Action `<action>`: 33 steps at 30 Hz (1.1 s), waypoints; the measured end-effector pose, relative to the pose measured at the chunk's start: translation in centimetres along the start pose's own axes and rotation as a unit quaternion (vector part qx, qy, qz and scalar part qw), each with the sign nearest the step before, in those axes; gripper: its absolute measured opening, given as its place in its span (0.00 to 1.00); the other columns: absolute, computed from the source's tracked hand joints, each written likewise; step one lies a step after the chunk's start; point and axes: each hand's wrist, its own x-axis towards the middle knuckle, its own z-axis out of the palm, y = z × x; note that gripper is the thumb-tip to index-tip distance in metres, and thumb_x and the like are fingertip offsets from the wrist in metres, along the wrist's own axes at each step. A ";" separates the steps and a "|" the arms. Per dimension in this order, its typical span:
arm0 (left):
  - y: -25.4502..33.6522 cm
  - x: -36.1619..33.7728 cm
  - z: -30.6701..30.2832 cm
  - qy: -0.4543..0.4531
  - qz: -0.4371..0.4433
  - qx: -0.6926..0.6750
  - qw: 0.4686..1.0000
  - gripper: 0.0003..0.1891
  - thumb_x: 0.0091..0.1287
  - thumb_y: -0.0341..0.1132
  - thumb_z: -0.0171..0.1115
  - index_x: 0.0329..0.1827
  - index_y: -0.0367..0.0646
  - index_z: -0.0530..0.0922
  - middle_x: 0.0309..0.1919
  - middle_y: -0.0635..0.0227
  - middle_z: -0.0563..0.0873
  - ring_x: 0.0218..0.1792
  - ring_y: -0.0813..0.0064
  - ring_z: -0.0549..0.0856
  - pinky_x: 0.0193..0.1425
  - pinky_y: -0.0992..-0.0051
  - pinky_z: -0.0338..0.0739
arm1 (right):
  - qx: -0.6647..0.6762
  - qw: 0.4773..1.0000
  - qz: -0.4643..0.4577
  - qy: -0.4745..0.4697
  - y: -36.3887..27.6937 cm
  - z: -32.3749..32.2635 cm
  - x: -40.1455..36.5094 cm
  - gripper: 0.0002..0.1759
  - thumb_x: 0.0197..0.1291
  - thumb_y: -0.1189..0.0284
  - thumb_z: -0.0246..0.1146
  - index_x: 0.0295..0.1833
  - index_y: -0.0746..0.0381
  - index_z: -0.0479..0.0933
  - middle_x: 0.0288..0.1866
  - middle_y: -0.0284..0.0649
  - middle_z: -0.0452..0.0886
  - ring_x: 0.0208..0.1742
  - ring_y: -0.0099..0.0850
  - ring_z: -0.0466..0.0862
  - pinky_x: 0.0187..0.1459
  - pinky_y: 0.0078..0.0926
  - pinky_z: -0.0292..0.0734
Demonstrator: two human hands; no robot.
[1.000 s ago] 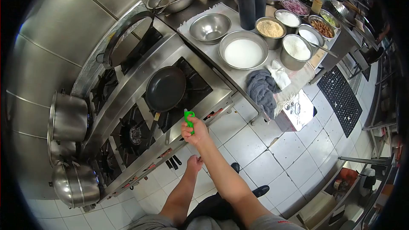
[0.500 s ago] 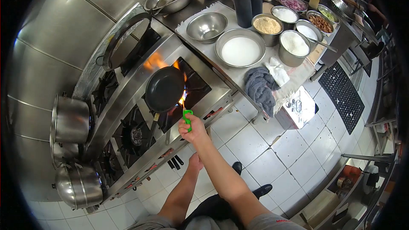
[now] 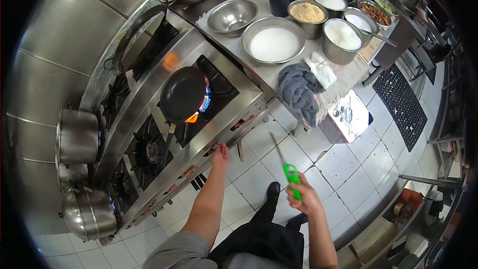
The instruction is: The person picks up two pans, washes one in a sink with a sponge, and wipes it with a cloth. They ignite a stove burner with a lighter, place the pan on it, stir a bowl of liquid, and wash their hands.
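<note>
My right hand (image 3: 306, 198) is closed around a green long-necked lighter (image 3: 292, 175), held over the floor tiles away from the stove, with no flame at its tip. My left hand (image 3: 219, 155) is at the stove's front panel, fingers curled at a control knob that they mostly hide. A black frying pan (image 3: 183, 94) rests on the front burner, its handle pointing toward the stove's front edge. Blue flame (image 3: 205, 100) burns along the pan's right side, with orange flame (image 3: 191, 118) below and a blurred orange patch behind it.
A table right of the stove bears a steel bowl (image 3: 232, 18), a pan of white liquid (image 3: 273, 62), pots of powder (image 3: 343, 37) and a dark grey cloth (image 3: 298, 92). Large pots (image 3: 78, 137) stand left. A metal box (image 3: 348, 117) sits beneath the table's edge.
My right hand has drawn the lighter away from the burner, right and down. My left hand has moved up to the stove's front. The orange flames have shrunk, and blue flame shows beside the pan.
</note>
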 end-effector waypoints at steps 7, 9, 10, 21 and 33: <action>0.1 0.6 0.5 0.025 0.028 -0.014 0.999 0.06 0.65 0.34 0.52 0.39 0.41 0.70 0.33 0.70 0.79 0.36 0.77 0.81 0.46 0.76 0.79 | 0.058 0.984 -0.036 0.164 4.4 -13.6 -8.5 0.18 0.58 0.73 0.51 0.53 0.45 0.58 0.22 0.37 0.66 0.10 0.20 0.58 0.11 0.15 0.50; 0.1 0.8 0.5 0.028 0.035 -0.009 0.999 0.06 0.65 0.33 0.51 0.40 0.40 0.70 0.35 0.70 0.78 0.37 0.78 0.80 0.48 0.75 0.78 | 0.072 0.980 -0.036 0.183 5.6 -15.2 -10.0 0.17 0.57 0.72 0.51 0.50 0.45 0.59 0.22 0.37 0.67 0.10 0.20 0.58 0.11 0.15 0.50; 0.0 1.1 0.6 0.030 0.045 -0.003 0.999 0.06 0.65 0.33 0.51 0.40 0.40 0.70 0.36 0.70 0.78 0.37 0.77 0.80 0.49 0.75 0.78 | 0.078 0.978 -0.035 0.190 5.9 -15.7 -10.6 0.16 0.56 0.72 0.52 0.49 0.45 0.60 0.22 0.37 0.67 0.09 0.20 0.58 0.10 0.15 0.50; -0.7 -0.8 2.1 0.069 0.089 0.045 0.993 0.05 0.67 0.31 0.48 0.41 0.42 0.70 0.35 0.70 0.79 0.35 0.78 0.81 0.44 0.78 0.80 | 0.110 0.973 -0.023 0.203 7.6 -17.9 -12.3 0.14 0.56 0.71 0.52 0.47 0.46 0.61 0.23 0.38 0.67 0.09 0.20 0.58 0.10 0.15 0.51; -0.9 -0.5 2.1 0.079 0.103 0.025 0.991 0.07 0.65 0.29 0.50 0.38 0.57 0.66 0.33 0.71 0.79 0.34 0.76 0.82 0.43 0.76 0.80 | 0.100 0.977 -0.013 0.186 7.0 -17.4 -11.9 0.15 0.56 0.71 0.51 0.48 0.45 0.60 0.24 0.38 0.67 0.10 0.20 0.58 0.11 0.15 0.51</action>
